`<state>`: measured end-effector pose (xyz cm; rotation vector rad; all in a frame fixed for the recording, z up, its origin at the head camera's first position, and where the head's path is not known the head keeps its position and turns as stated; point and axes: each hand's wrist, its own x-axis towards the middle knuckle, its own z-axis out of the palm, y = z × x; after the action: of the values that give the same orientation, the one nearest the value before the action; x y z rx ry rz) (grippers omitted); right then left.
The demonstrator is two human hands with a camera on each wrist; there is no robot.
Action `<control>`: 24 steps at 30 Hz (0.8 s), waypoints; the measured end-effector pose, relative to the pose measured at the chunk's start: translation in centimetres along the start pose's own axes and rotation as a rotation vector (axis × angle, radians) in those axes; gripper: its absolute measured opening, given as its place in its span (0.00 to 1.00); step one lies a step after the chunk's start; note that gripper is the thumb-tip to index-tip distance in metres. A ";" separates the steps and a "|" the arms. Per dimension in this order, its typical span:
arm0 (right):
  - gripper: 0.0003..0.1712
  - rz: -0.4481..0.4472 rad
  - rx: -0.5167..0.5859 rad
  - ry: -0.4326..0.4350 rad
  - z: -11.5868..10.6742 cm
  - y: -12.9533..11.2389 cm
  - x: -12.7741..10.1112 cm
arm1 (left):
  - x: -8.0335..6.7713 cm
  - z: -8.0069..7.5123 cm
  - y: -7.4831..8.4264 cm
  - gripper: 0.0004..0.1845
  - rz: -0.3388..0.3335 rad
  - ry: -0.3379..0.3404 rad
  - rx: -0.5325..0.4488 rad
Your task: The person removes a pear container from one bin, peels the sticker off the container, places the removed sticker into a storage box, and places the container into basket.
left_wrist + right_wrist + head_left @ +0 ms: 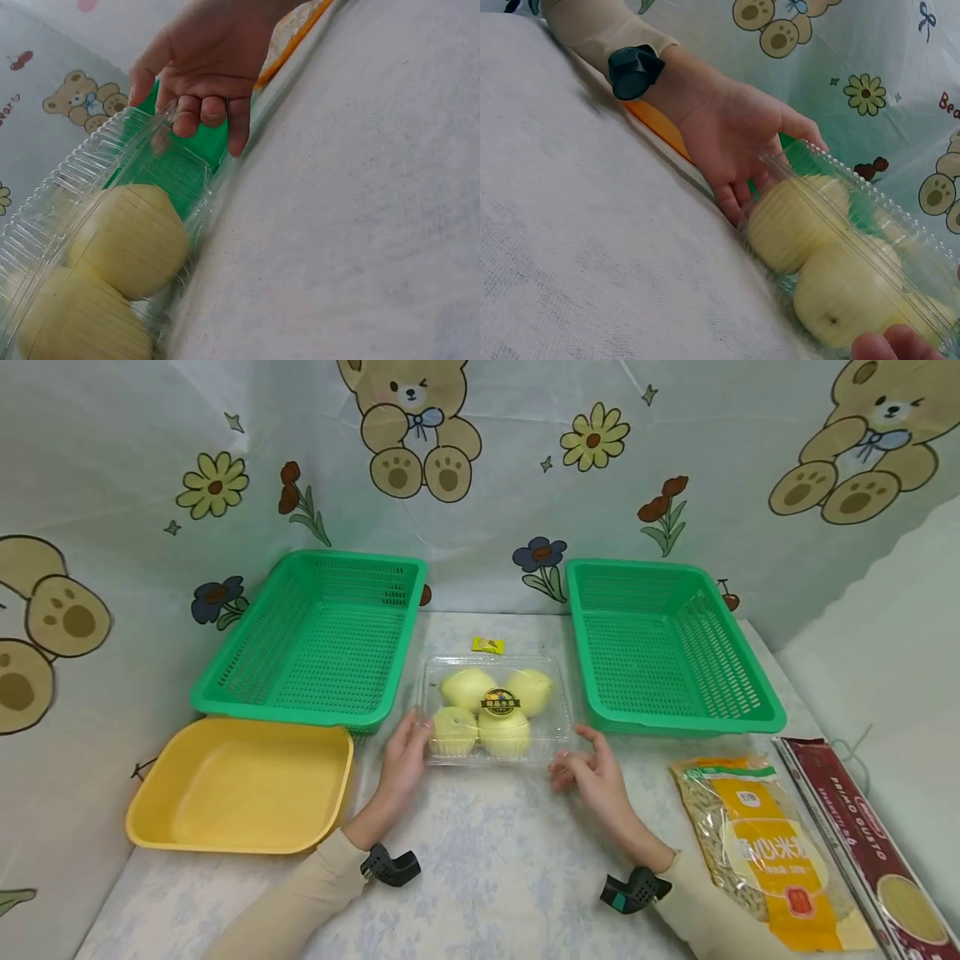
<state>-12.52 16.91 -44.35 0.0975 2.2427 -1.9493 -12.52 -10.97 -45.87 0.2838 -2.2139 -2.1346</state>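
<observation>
A clear plastic clamshell box [495, 710] holding four pale yellow pears [483, 708] is sitting closed on the table between two hands, its dark round label facing up. The left hand [405, 752] is pressing against the box's left end, fingers lying fairly straight along the plastic wall rather than wrapped round it. The right hand [592, 772] is hovering just off the near right corner, fingers loosely curled and apart, thumb close to the rim; whether it is touching the plastic cannot be told. Judging by this, the box is not yet lifted and the lid is not yet opened. Both forearms are reaching forward low over the tablecloth, wrists near the surface. Beyond the hands, two empty green baskets, one on the left [315, 639] and one on the right [663, 647], are flanking the box. A yellow tray [240, 785] is lying outside the left wrist, and a noodle packet [765, 847] and a spaghetti pack [862, 835] outside the right.
</observation>
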 end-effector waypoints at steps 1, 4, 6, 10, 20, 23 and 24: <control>0.30 -0.002 0.002 0.004 -0.1 0.2 0.1 | 0.0 0.0 0.0 0.34 0.000 0.005 -0.001; 0.26 -0.010 0.009 0.010 -0.5 0.6 0.3 | 0.1 0.0 -0.1 0.34 0.002 0.009 -0.001; 0.26 -0.023 0.023 0.007 -0.6 0.8 0.5 | 0.2 -0.1 -0.3 0.35 -0.004 0.006 0.001; 0.28 -0.083 0.056 -0.012 -0.8 1.2 0.8 | 0.3 -0.2 -0.4 0.35 -0.002 -0.009 0.001; 0.27 -0.127 0.144 -0.003 -1.2 1.9 1.1 | 0.4 -0.5 -0.5 0.35 0.030 -0.048 0.034; 0.27 -0.106 0.171 0.002 -1.1 1.9 1.1 | 0.4 -0.6 -0.5 0.34 0.047 -0.056 0.054; 0.27 -0.100 0.178 0.002 -1.1 1.9 1.1 | 0.4 -0.6 -0.5 0.35 0.059 -0.057 0.064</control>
<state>-13.37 18.20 -46.24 0.0099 2.1091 -2.1980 -12.74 -11.62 -46.33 0.1603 -2.2949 -2.0702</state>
